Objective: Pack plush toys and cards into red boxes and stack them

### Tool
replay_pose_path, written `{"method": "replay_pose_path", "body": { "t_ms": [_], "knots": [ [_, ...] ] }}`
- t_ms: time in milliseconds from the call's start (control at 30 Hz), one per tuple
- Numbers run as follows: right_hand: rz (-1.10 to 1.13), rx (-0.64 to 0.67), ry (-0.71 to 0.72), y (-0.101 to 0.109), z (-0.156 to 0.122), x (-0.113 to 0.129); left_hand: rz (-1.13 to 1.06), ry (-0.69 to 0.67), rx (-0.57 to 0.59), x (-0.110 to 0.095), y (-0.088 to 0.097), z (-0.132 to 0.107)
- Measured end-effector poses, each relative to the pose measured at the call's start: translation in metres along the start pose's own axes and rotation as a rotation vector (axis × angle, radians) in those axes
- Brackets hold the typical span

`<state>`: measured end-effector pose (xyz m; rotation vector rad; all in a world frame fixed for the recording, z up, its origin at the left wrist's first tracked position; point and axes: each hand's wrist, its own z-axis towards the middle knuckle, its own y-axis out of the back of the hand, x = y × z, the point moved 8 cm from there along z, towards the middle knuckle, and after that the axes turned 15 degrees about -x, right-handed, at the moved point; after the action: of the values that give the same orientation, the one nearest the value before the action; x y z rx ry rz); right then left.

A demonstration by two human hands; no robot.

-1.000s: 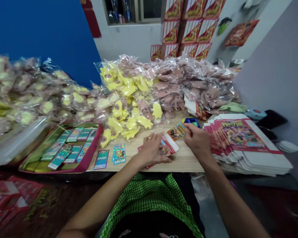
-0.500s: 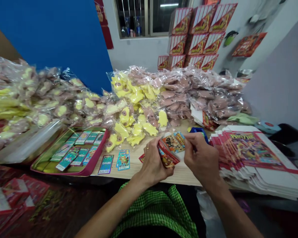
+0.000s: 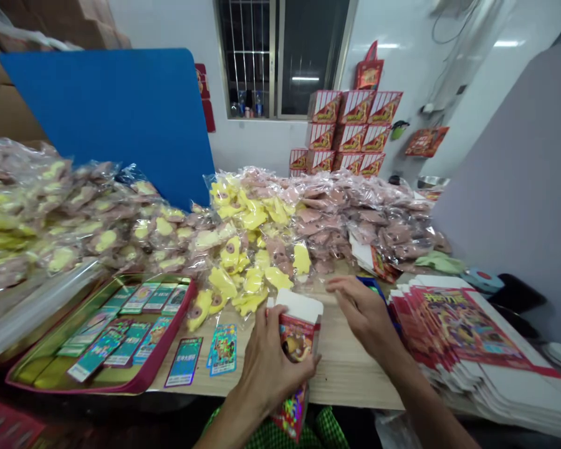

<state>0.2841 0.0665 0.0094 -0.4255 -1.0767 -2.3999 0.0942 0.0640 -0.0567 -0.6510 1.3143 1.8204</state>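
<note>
My left hand (image 3: 273, 358) is wrapped round a small red printed carton (image 3: 299, 337), its fingers on one side and the thumb on the front. A white flap (image 3: 303, 305) stands out at the carton's top, and its lower end shows shiny, rainbow-coloured print. To the right, my right hand (image 3: 367, 318) is held apart from the carton, fingers stretched out and nothing seen in them. Behind that hand, a blue object (image 3: 371, 285) is partly hidden. Left of the carton lie a teal card (image 3: 184, 363) and a few picture cards (image 3: 224, 350) on the wooden table (image 3: 350, 368).
A pink-rimmed tin (image 3: 180, 337) holding several cards sits at left. Yellow toys (image 3: 224, 282) and pinkish toys (image 3: 327, 218) in clear bags are heaped along the back. Flat red-and-white cartons (image 3: 467, 324) are stacked at right. Boxes (image 3: 350, 134) stand against the wall.
My right hand has let go of a patterned piece at the carton, and that piece is out of sight. The carton is turned more upright, with a white flap showing. The view has tilted up.
</note>
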Motion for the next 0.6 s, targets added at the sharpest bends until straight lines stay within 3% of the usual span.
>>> {"method": "replay_pose_path", "body": {
  "t_ms": [100,233,333,467,600],
  "knots": [
    [-0.16,0.159,-0.17,-0.032,0.02,-0.043,0.122,0.105,0.157,0.014,-0.014,-0.008],
    [-0.233,0.25,-0.205,-0.081,0.054,-0.056,0.315,0.169,0.295,0.026,-0.037,-0.02],
    [-0.323,0.271,-0.284,-0.117,0.074,-0.059,0.325,0.195,0.292,0.029,-0.044,-0.022],
    [-0.407,0.278,-0.406,-0.158,0.075,-0.062,0.328,0.191,0.259,0.031,-0.045,-0.02],
    [-0.356,0.271,-0.457,-0.163,0.074,-0.067,0.335,0.166,0.266,0.029,-0.044,-0.018]
  ]
}}
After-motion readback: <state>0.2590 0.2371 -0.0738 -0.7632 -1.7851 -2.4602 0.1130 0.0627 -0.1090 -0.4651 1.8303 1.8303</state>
